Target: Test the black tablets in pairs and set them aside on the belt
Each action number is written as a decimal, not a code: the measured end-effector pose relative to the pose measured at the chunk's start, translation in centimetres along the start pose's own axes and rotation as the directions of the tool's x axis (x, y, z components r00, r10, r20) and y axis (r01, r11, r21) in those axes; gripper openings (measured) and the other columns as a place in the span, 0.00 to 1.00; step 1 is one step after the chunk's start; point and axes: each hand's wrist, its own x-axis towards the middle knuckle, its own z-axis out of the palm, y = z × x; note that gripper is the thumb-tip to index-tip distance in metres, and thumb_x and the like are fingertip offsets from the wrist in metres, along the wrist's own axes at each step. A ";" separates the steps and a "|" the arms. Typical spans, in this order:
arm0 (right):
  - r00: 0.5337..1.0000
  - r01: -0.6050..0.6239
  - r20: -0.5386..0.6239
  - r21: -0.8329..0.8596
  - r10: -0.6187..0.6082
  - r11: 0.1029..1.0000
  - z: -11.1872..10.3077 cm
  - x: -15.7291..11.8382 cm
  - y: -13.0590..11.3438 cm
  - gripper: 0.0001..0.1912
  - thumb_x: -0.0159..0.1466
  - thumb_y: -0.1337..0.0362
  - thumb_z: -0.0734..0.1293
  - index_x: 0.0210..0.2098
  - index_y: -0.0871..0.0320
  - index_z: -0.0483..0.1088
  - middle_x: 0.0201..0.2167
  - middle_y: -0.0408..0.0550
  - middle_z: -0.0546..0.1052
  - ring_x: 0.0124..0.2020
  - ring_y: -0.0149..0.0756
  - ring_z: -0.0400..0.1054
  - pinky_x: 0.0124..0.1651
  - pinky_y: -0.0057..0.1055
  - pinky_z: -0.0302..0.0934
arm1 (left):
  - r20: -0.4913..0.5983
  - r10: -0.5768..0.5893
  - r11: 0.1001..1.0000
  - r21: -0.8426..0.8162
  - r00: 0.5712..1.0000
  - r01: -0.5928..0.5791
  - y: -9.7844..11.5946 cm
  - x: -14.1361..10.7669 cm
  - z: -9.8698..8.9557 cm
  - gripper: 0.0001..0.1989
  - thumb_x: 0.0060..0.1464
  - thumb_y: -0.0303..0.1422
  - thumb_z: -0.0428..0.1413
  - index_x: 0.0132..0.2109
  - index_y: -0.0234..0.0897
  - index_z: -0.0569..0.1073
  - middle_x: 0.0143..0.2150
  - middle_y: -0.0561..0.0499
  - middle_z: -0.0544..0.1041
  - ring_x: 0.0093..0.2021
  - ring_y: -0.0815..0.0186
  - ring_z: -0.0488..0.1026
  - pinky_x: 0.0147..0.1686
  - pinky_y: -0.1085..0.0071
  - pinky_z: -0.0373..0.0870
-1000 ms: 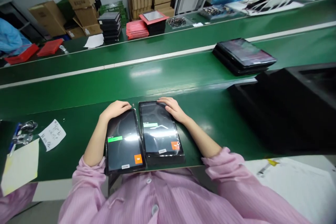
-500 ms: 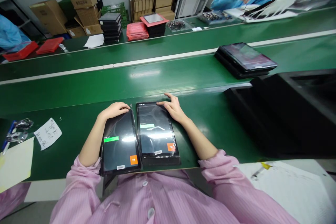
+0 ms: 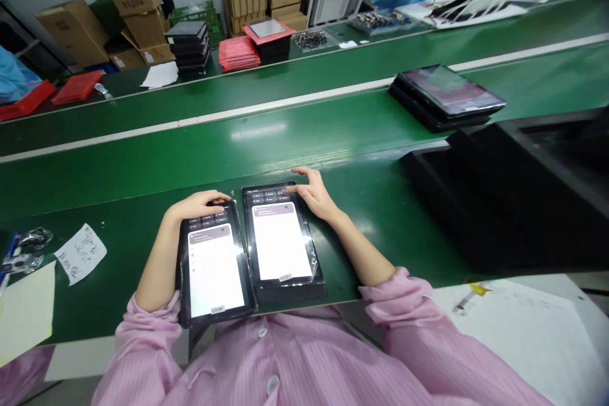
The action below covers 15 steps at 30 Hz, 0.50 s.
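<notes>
A green desk is seen, its front edge running along the person's side. At the middle of this edge two lit tablets are laid side by side: the left tablet reaches the front edge, and the right tablet is kept just inside it, a dark layer being visible under its near end. At the left front corner a pale yellow sheet is laid, partly over the edge. Farther in, a handwritten note and some clear-wrapped items are placed. The right end is occupied by large black containers. Beyond the back edge, on a green belt, a tablet stack is carried.
</notes>
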 end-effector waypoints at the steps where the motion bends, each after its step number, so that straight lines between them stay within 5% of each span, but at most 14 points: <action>1: 1.000 0.006 0.009 -0.008 -0.006 1.000 0.1 0.0 -0.2 0.33 0.72 0.43 0.48 0.42 0.47 0.82 0.60 0.52 0.64 0.61 0.54 0.56 0.64 0.56 0.51 | -0.002 0.001 1.000 0.018 1.000 -0.001 -0.1 -0.1 -0.1 0.30 0.58 0.51 0.54 0.62 0.42 0.70 0.58 0.46 0.75 0.57 0.55 0.72 0.56 0.64 0.67; 4: 0.999 -0.006 -0.042 -0.013 0.006 1.000 0.2 0.2 -0.5 0.32 0.72 0.43 0.50 0.40 0.48 0.82 0.60 0.53 0.64 0.60 0.55 0.57 0.63 0.57 0.52 | 0.002 -0.043 0.999 0.002 0.999 0.043 -0.1 -0.2 -0.4 0.35 0.57 0.52 0.54 0.67 0.41 0.64 0.58 0.45 0.75 0.57 0.55 0.72 0.56 0.63 0.68; 7: 0.967 -0.063 -0.241 0.094 0.084 0.994 0.1 0.3 -0.3 0.32 0.72 0.44 0.51 0.41 0.52 0.82 0.57 0.54 0.65 0.56 0.51 0.61 0.61 0.51 0.57 | -0.022 -0.057 0.996 -0.073 0.998 0.055 0.4 0.1 -0.6 0.33 0.63 0.53 0.45 0.68 0.41 0.62 0.62 0.46 0.74 0.59 0.57 0.71 0.59 0.63 0.66; 10: 0.909 -0.120 -0.376 0.180 0.181 0.976 0.2 0.5 0.2 0.31 0.71 0.44 0.52 0.41 0.53 0.81 0.53 0.55 0.67 0.52 0.49 0.64 0.60 0.47 0.60 | -0.068 0.003 1.000 -0.024 0.998 -0.004 1.4 0.9 -0.3 0.29 0.66 0.52 0.41 0.61 0.40 0.72 0.60 0.47 0.74 0.59 0.58 0.71 0.61 0.65 0.64; 15: 0.891 -0.176 -0.382 0.208 0.245 0.962 0.6 0.7 1.0 0.32 0.71 0.42 0.52 0.38 0.54 0.80 0.49 0.54 0.69 0.50 0.48 0.66 0.60 0.46 0.60 | -0.147 -0.011 0.988 0.152 0.989 0.033 2.9 2.3 0.9 0.28 0.67 0.46 0.37 0.41 0.42 0.80 0.49 0.52 0.81 0.51 0.59 0.75 0.53 0.66 0.67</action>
